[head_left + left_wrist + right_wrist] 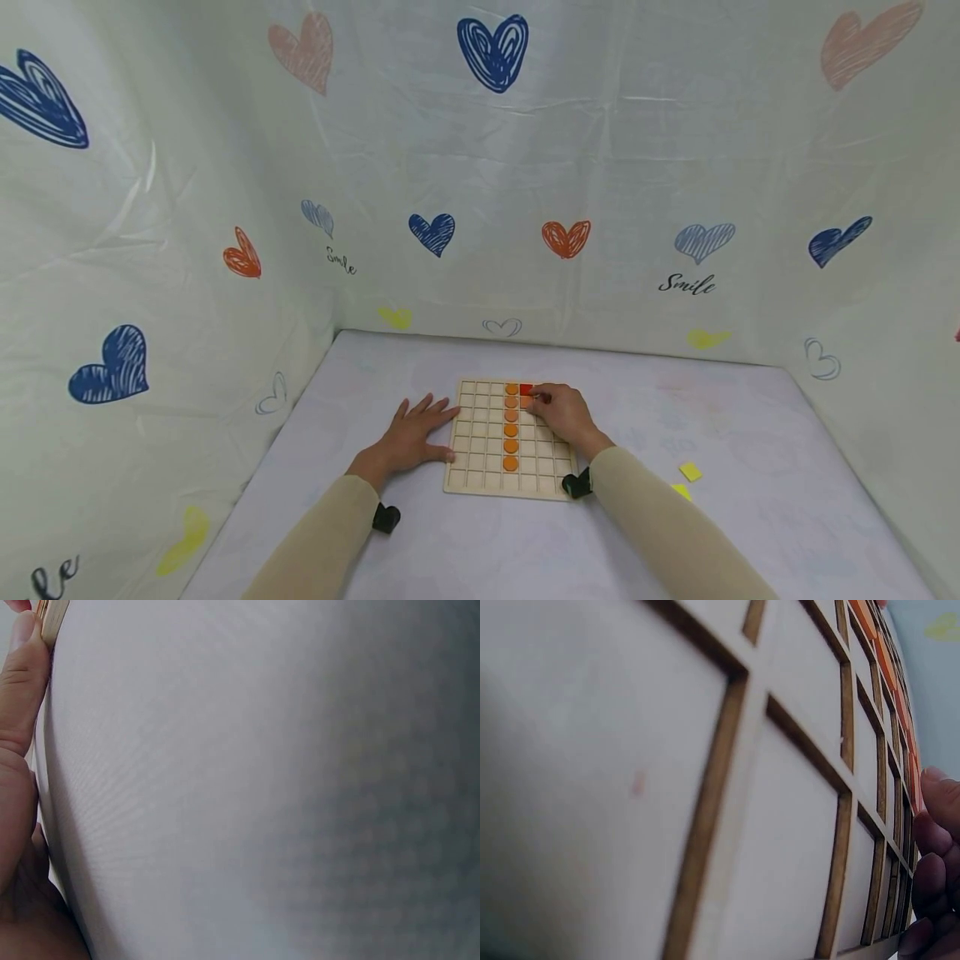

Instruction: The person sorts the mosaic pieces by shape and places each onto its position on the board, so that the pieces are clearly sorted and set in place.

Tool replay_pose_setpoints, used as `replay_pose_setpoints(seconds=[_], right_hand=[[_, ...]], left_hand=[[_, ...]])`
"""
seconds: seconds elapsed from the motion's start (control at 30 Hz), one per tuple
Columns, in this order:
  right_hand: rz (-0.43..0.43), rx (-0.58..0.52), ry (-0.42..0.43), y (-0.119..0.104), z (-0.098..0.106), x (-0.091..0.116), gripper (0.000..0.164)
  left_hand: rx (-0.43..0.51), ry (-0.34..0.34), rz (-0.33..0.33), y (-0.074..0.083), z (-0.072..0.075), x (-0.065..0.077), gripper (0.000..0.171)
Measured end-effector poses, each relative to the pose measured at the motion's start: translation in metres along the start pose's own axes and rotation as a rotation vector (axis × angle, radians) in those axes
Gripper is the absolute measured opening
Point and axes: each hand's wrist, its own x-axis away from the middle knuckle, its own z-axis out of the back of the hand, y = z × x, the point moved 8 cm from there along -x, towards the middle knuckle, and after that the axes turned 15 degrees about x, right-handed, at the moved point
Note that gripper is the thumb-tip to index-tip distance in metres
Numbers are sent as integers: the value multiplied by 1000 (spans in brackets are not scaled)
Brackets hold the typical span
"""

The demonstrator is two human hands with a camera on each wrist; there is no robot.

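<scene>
A light wooden grid board [480, 479] lies on the table, with a column of several orange discs [511, 447] in its cells. At the top of the column to their right is a red square tile [526, 389]. Just below it, my right hand [566, 414] pinches an orange square tile [527, 402] with thumb and curled fingers, right at its cell. My left hand [408, 437] rests flat with fingers spread, its thumb and index fingertip at the board's left edge. In the left wrist view the thumb [22, 690] meets the board's side.
Two yellow square tiles [691, 472] lie on the table right of the board, one partly behind the right sleeve [667, 525]. A white curtain [465, 167] printed with hearts closes off the back and sides of the table [397, 367].
</scene>
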Motion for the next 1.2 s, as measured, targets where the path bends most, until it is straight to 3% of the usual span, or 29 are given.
replay_pose_setpoints(seconds=[0.53, 0.97, 1.2], right_hand=[[1, -44, -4, 6, 15, 4, 32], [-10, -11, -9, 12, 40, 15, 31], [-10, -5, -13, 26, 58, 28, 31]], left_hand=[[-9, -11, 1, 3, -1, 2, 88], [-67, -31, 1, 2, 2, 3, 88], [-59, -45, -5, 3, 1, 2, 88]])
